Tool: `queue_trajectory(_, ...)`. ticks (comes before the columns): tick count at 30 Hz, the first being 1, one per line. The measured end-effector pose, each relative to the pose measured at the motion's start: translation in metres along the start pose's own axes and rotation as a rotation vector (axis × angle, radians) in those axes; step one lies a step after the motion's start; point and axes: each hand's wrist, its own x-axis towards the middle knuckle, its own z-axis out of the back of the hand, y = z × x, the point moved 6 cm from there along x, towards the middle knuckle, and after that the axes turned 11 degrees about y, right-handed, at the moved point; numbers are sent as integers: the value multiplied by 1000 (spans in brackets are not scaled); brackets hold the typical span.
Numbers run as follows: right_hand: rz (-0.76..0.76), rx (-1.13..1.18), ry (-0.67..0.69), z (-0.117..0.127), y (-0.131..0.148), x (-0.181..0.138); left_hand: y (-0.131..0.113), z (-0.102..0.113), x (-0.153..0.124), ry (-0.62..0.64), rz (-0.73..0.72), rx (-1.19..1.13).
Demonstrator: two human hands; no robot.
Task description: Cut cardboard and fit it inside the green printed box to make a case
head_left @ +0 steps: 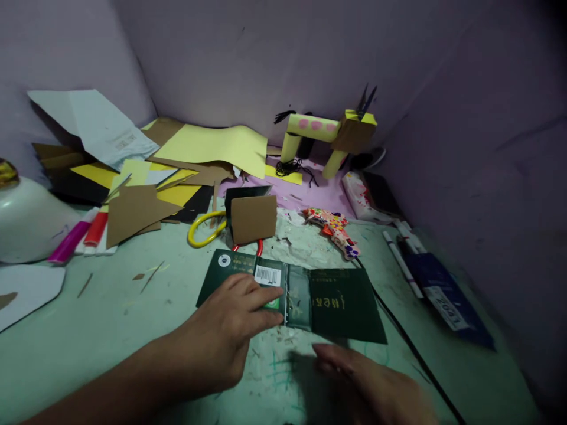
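A flattened dark green printed card package (348,304) lies across the table, with a barcode label, gold lettering and a creased strip down its middle. My left hand (241,319) rests on its left half, index and middle fingers stretched apart beside the central fold. Below the package's right half hovers my right hand (372,381), blurred and apart from the card; its grip is unclear. Just behind the package stands a brown cardboard piece (254,218), with a yellow ring-shaped handle (206,231) and red handles (259,248) partly hidden around it. A flower-patterned glue gun (333,229) lies behind the right half.
Cardboard and yellow paper sheets (217,144) pile up at the back left. A rolled-paper animal figure (314,127) stands by the wall. The black cord (410,348) crosses the right side near white markers (403,264) and a blue packet (452,301). Marker caps (95,230) lie left.
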Motion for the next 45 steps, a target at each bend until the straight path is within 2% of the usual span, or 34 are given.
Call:
queue_trajectory(4,112,-223,27,12,14,6,1,-1,0,-3,-4,8)
queue_trajectory(10,31,-405,54,21,17,17,0,-3,1,19,-7,44)
queue_trajectory(13,1,-389,45,22,15,19,-1,-2,1,35,-7,54)
queue_trajectory(18,-43,-363,-97,30,17,30,-1,-2,1,34,-10,55)
queue_trajectory(23,-104,-368,-159,23,15,49,-2,-2,1,28,-30,74)
queue_trajectory(32,-123,-385,-89,5,11,55,-1,1,2,30,-4,62)
queue_trajectory(39,-123,-342,-145,0,9,53,-2,1,1,4,-9,54)
queue_trajectory(45,-98,-319,-43,-6,8,52,-2,0,1,14,-9,57)
